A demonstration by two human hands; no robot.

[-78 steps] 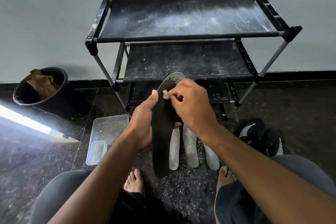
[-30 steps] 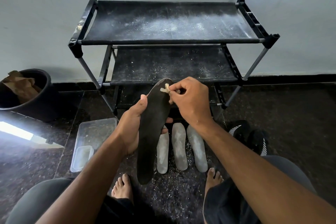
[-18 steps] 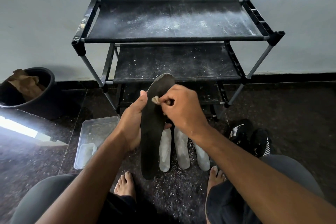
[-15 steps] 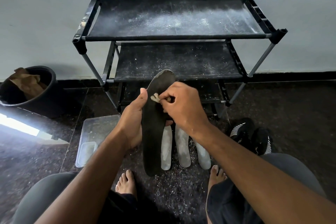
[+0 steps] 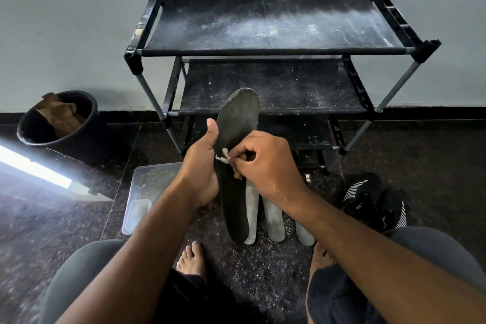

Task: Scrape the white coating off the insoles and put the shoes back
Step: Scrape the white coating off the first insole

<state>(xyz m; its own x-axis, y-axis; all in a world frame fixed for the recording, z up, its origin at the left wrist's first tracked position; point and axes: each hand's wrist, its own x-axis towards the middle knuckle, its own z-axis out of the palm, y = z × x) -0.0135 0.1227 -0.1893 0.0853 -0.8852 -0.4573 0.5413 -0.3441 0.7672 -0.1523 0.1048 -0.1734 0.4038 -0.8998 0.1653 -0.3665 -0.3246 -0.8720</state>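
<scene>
Floor (image 5: 394, 155) strip beside shoe rack (image 5: 276, 23)

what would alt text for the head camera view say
A seated person's left hand holds a dark insole upright while the right hand rubs it with a pale scrap. Three whitish insoles lie on the floor before a dusty black shoe rack.
</scene>
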